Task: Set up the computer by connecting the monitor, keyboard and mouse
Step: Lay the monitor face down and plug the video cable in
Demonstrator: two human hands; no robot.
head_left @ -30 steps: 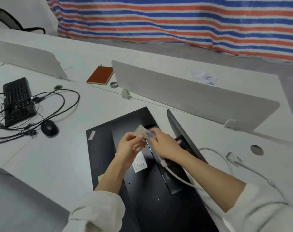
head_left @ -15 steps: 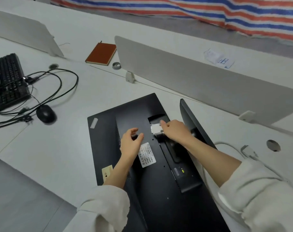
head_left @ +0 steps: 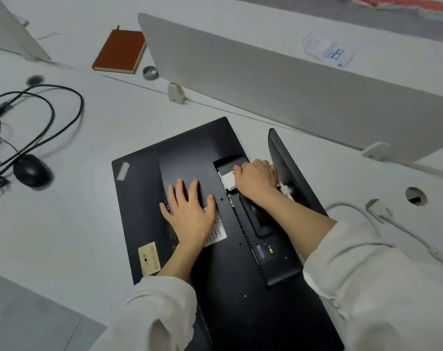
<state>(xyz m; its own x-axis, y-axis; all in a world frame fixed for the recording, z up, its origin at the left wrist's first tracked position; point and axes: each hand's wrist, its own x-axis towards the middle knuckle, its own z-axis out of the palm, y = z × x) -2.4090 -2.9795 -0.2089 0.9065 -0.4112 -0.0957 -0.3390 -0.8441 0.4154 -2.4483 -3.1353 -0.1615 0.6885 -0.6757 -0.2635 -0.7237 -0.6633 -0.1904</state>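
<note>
Monitor: we see the flat black matte-plastic monitor lying face down on the smooth white desk, its back panel up, with vent slots and several paper stickers.
Connector: a small white rectangular plastic cable plug sits at the recessed port bay on the monitor's back, just left of our right hand.
Right hand: our right hand is curled around the connector's rear, fingers bent over it, holding it against the port bay; we cannot tell whether it is fully seated.
Left hand: our left hand lies flat on the back panel, fingers straight and spread, palm partly over a white printed label; it holds nothing.
Stand: a black flat-edged monitor base rises tilted just right of the gripping hand.
White cable: a round white cable runs from under our right wrist out across the desk to the right, ending in a second white plug near a round desk hole.
Mouse: a black rounded glossy mouse rests well to the left of the left hand, among looping black cords.
Farther out: beyond the grip stands a pale grey smooth divider panel; left of it lie a brown rectangular notebook and a small grey tape ring.
</note>
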